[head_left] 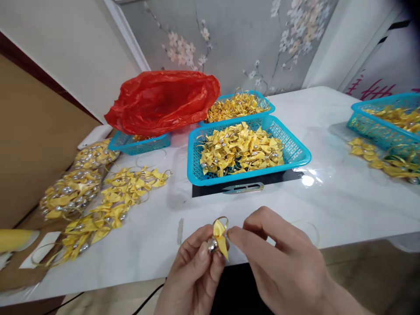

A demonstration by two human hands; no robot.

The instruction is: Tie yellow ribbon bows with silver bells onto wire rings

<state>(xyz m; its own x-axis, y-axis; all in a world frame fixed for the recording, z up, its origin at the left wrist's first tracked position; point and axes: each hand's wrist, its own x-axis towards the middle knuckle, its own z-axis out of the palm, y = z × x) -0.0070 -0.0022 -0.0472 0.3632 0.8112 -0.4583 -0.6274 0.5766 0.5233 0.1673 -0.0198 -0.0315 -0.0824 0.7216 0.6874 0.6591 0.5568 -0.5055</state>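
Note:
Near the table's front edge, my left hand [193, 267] pinches a small yellow ribbon bow [218, 229] with a shiny silver bell [212, 245] on it. A thin gold-coloured loop stands up from the top of the bow. Close against the bow's right side is my right hand [288, 258], its fingertips drawn together in a pinch. What lies between those fingertips, if anything, is too small to make out. Beyond the hands, a blue basket [249, 174] holds a heap of similar yellow bows, and thread snips [246, 188] lie before it.
More yellow bows [124, 188] are strewn on the left of the white table [164, 245], beside bagged bunches [70, 190]. A red plastic bag [160, 105] sits over another blue basket [141, 145]. Further blue baskets stand behind [267, 105] and at right [383, 127].

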